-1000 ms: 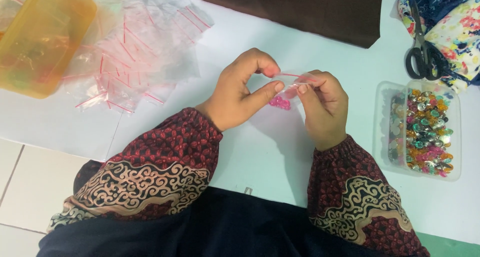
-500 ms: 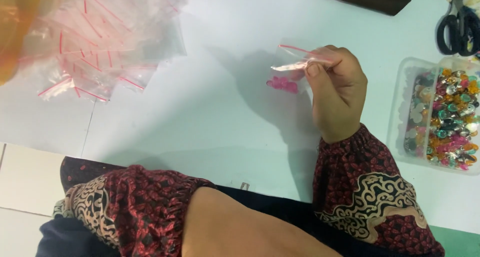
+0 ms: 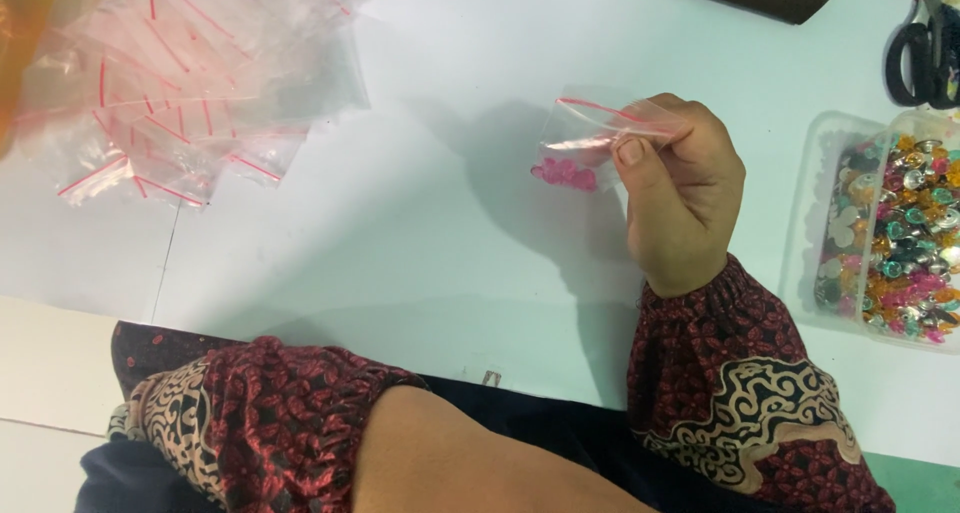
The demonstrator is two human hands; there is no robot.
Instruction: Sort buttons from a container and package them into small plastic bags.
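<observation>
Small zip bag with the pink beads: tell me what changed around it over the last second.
The left hand let go of the small zip bag and drew back toward the body; only its forearm shows now. The right hand alone pinches the bag above the white table. The pink beads stayed inside, and the pile of empty bags and the bead tub stayed put.

The right hand (image 3: 685, 188) pinches a small clear bag (image 3: 590, 138) holding pink beads (image 3: 565, 173). A bead tray (image 3: 890, 233) sits just right of it. Empty bags (image 3: 190, 83) lie well left.
</observation>
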